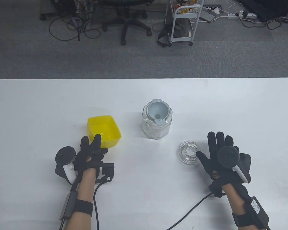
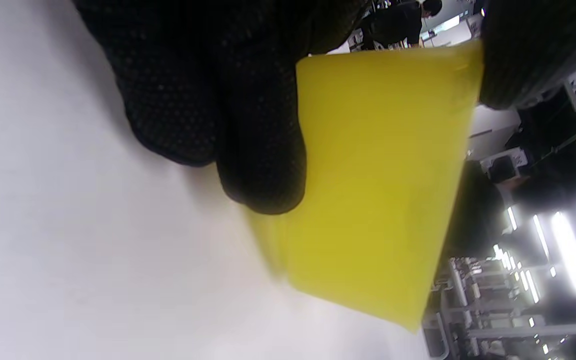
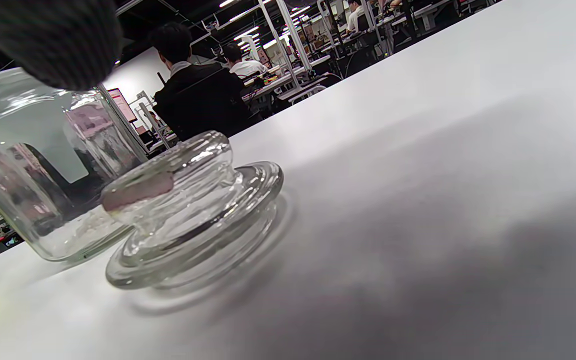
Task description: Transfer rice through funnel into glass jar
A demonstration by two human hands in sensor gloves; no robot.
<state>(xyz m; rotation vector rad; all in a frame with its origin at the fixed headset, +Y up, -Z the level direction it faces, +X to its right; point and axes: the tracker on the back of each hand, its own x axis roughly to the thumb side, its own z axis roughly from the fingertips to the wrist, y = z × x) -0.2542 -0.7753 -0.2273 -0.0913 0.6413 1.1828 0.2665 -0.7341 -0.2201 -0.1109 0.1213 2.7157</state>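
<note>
- The left hand [image 1: 92, 153] reaches the near wall of the yellow tub [image 1: 103, 130]; fingers [image 2: 263, 150] touch it, though whether the grip has closed cannot be told.
- The tub looks empty; the rice [image 1: 153, 131] lies in the glass jar [image 1: 157, 123], mid-surface to its right, with the funnel [image 1: 158, 112] seated in its mouth.
- The right hand [image 1: 218, 155] lies flat, fingers spread, holding nothing, just beside the jar's glass lid [image 1: 187, 152].

From above and in front we looked down on the white table [image 1: 38, 107], hands entering at the bottom edge and office floor beyond. Our left wrist camera, rolled on its side, sat very close to the yellow bin [image 2: 378, 185], which the overhead view also showed [image 1: 103, 130]. Our right wrist camera lay low near the tabletop, facing the glass lid [image 3: 193, 210] and jar [image 3: 33, 170], both shared with the overhead view [image 1: 188, 152] [image 1: 156, 119].
</note>
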